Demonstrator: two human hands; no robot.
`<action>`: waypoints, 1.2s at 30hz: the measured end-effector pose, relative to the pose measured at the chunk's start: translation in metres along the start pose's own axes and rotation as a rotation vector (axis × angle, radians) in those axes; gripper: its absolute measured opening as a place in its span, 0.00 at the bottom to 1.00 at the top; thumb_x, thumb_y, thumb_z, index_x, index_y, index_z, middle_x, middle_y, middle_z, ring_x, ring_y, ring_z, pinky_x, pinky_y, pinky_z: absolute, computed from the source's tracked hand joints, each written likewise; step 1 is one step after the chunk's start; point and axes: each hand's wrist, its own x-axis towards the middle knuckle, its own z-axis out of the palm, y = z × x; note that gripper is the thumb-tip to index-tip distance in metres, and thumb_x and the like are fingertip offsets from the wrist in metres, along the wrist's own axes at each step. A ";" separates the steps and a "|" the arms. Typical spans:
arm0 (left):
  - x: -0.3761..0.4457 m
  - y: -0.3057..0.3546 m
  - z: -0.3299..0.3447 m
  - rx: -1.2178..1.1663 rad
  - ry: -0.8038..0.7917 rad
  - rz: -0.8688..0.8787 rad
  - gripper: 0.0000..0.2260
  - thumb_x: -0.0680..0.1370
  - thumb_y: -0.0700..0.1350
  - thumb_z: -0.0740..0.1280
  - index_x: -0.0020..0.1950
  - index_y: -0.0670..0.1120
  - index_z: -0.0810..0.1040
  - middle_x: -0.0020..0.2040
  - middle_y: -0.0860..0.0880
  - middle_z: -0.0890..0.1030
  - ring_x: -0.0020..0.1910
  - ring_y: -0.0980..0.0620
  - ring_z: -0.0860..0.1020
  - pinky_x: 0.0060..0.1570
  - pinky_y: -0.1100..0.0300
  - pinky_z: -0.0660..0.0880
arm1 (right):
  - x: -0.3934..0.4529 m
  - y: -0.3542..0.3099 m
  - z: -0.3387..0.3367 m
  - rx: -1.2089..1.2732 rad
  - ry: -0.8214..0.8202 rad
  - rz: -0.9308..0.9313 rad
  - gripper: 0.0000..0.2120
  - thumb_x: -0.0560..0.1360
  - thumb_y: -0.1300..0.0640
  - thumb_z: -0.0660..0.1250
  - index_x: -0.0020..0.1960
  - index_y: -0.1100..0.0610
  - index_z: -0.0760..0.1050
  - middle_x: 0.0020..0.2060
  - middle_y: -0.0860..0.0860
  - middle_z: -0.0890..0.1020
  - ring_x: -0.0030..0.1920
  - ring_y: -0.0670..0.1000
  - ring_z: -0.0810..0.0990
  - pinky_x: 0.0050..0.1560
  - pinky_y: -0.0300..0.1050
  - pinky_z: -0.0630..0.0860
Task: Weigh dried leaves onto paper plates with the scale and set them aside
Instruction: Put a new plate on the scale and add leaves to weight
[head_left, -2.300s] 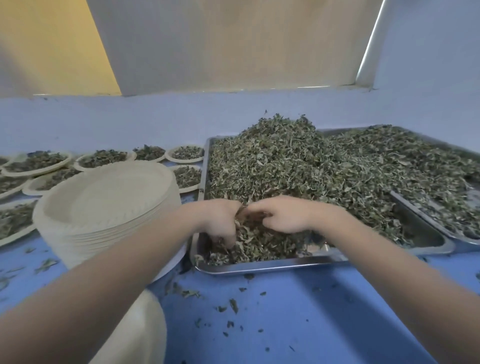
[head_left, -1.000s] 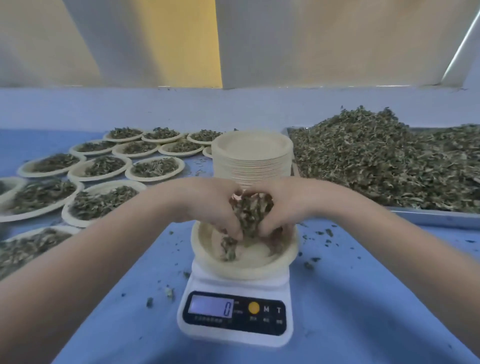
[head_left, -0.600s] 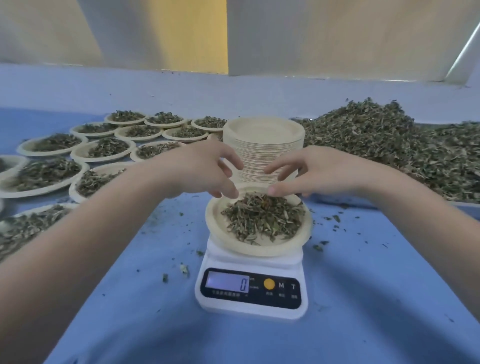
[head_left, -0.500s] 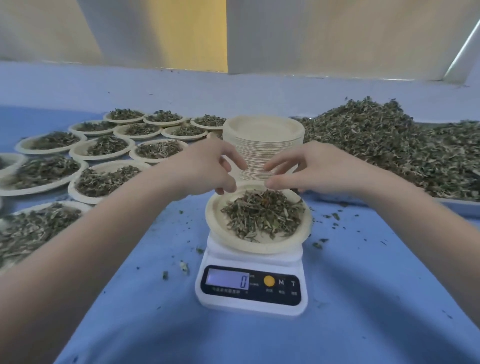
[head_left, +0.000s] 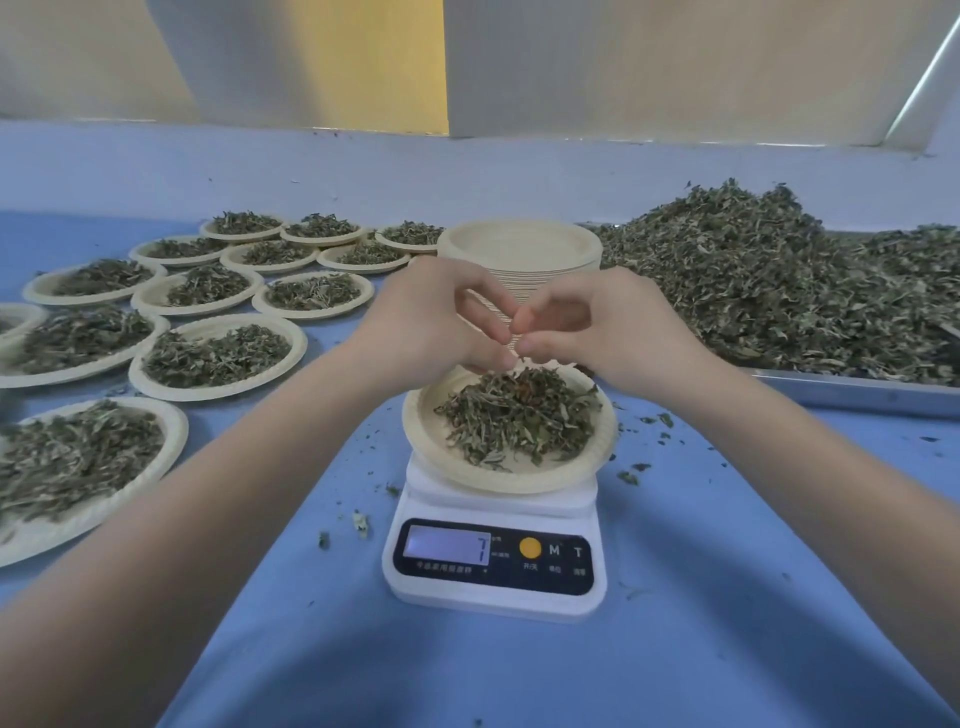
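A white digital scale stands in the middle of the blue table, and its display reads 7. On it sits a paper plate with a small heap of dried leaves. My left hand and my right hand hover just above the plate's far rim. Their bent fingertips meet each other there. I see no clump of leaves in either hand.
A stack of empty paper plates stands right behind my hands. A metal tray with a big pile of dried leaves fills the right. Several filled plates cover the left. Loose leaf bits lie around the scale.
Both hands scooped leaves from the tray, carried them over the scale and dropped them on the plate. Since then the fingertips have come together and the display has gone from 0 to 7.
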 end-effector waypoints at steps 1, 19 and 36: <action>0.000 0.001 0.001 0.003 0.005 -0.001 0.14 0.64 0.33 0.77 0.45 0.45 0.81 0.37 0.49 0.83 0.28 0.57 0.79 0.30 0.67 0.75 | -0.001 0.001 -0.001 -0.002 -0.015 0.007 0.08 0.69 0.57 0.75 0.41 0.45 0.80 0.34 0.40 0.84 0.41 0.50 0.84 0.44 0.38 0.76; -0.028 -0.052 0.007 -0.140 0.074 -0.436 0.08 0.81 0.42 0.59 0.58 0.45 0.75 0.58 0.46 0.78 0.60 0.45 0.74 0.67 0.49 0.66 | -0.037 0.044 -0.008 -0.111 -0.406 0.165 0.64 0.52 0.31 0.71 0.78 0.49 0.42 0.75 0.40 0.51 0.70 0.36 0.52 0.63 0.28 0.51; -0.050 -0.066 -0.153 -0.494 0.593 -0.550 0.11 0.78 0.27 0.56 0.41 0.38 0.71 0.40 0.42 0.72 0.33 0.50 0.71 0.22 0.63 0.74 | 0.062 -0.060 0.105 1.030 -0.097 0.388 0.17 0.69 0.65 0.73 0.55 0.70 0.76 0.43 0.58 0.82 0.37 0.48 0.83 0.42 0.39 0.81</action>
